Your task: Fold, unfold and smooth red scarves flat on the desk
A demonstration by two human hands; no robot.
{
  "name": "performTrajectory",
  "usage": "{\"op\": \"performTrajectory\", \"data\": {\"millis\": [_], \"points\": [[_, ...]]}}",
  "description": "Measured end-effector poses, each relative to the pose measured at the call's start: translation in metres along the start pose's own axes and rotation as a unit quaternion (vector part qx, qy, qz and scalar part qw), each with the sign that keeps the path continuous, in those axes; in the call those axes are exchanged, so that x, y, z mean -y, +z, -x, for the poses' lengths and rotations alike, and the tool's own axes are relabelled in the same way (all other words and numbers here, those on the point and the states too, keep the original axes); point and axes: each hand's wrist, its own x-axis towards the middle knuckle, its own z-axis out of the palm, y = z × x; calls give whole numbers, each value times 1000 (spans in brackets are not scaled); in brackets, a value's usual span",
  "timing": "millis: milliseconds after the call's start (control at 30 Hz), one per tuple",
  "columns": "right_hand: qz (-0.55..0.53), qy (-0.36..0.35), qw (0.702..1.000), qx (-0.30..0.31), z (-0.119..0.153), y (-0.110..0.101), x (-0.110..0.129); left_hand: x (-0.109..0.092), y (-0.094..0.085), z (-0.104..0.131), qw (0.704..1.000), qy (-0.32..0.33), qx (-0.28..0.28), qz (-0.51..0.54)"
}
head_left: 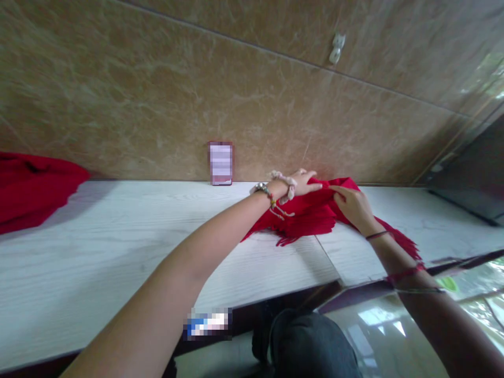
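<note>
A red scarf [301, 215] with fringed edges lies bunched on the white wood-grain table, close to the wall. My left hand [302, 182] rests at the scarf's upper side, fingers stretched out and apart. A pale scrunchie [289, 190] and bracelets circle that wrist. Just to its right, my right hand [354, 207] has its thumb and fingers closed on a fold of the scarf. Dark and red bands are on the right wrist and forearm. Part of the scarf trails out under the right forearm, its fringe toward the table's front edge.
Another red cloth [35, 189] lies at the far left of the table [118, 252]. A phone-like object [221, 164], its face blurred out, leans upright against the brown marbled wall [165, 94]. A dark box-like object [472, 168] stands at the right end.
</note>
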Motion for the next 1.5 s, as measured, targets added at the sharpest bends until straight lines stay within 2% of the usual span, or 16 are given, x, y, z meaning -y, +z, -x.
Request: {"op": "performTrajectory", "data": {"millis": [67,133,233,333,433,600,700,800,900,1133,1267,1367,1500], "points": [[-18,16,998,53,24,20,-17,4,34,16,995,-23,56,-82],[-28,24,997,61,39,33,-23,11,56,32,988,-4,84,-131],[-47,5,998,47,43,41,-18,21,67,45,983,10,80,-166],[-76,-29,995,56,36,43,-3,30,59,55,979,10,86,-185],[-107,-40,991,71,31,48,26,45,42,80,975,13,98,-201],[-171,-70,977,109,22,59,108,86,-1,156,971,-21,110,-210],[-195,-80,969,127,14,64,155,107,-26,201,969,-75,73,-224],[-208,-83,966,129,7,68,182,120,-41,234,965,-109,36,-237],[-230,-87,961,126,4,73,185,123,-47,249,962,-109,34,-246],[-251,-81,958,110,7,78,172,113,-42,259,944,-85,45,-317],[-269,-74,956,95,11,81,171,120,-36,273,933,-105,12,-344],[-270,-59,957,91,11,82,170,125,-38,281,926,-137,-16,-352],[-260,-25,961,86,10,78,167,123,-40,282,930,-110,-17,-350]]}}
